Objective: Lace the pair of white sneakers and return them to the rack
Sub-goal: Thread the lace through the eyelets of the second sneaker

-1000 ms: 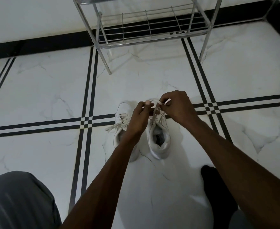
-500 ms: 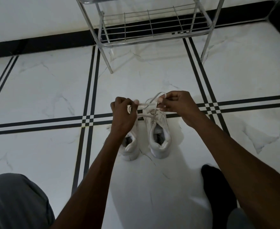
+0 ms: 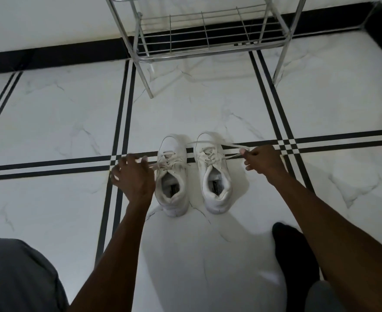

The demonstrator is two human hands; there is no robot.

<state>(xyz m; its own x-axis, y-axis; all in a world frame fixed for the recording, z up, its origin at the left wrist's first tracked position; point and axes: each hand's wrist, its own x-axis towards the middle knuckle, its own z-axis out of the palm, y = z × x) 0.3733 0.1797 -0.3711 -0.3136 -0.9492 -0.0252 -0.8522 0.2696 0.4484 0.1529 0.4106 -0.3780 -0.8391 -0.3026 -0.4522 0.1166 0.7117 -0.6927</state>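
Note:
Two white sneakers stand side by side on the floor, toes pointing away from me. My left hand (image 3: 133, 176) is blurred, fingers spread, just left of the left sneaker (image 3: 173, 176), whose loose lace (image 3: 157, 165) reaches its fingertips. My right hand (image 3: 264, 164) is to the right of the right sneaker (image 3: 214, 176) and pinches that shoe's lace (image 3: 232, 147), stretched taut across its toe. The metal shoe rack (image 3: 208, 53) stands beyond, with its bottom shelf bare.
White marble floor with black double stripes (image 3: 122, 109) runs all around. A black-socked foot (image 3: 293, 251) rests at lower right and a grey-clad knee (image 3: 16, 278) at lower left. A wall with black skirting (image 3: 50, 55) lies behind the rack.
Both hands were together over the right sneaker's lace. They have pulled wide apart: the left hand swung left past the left sneaker, the right hand drew the lace rightward.

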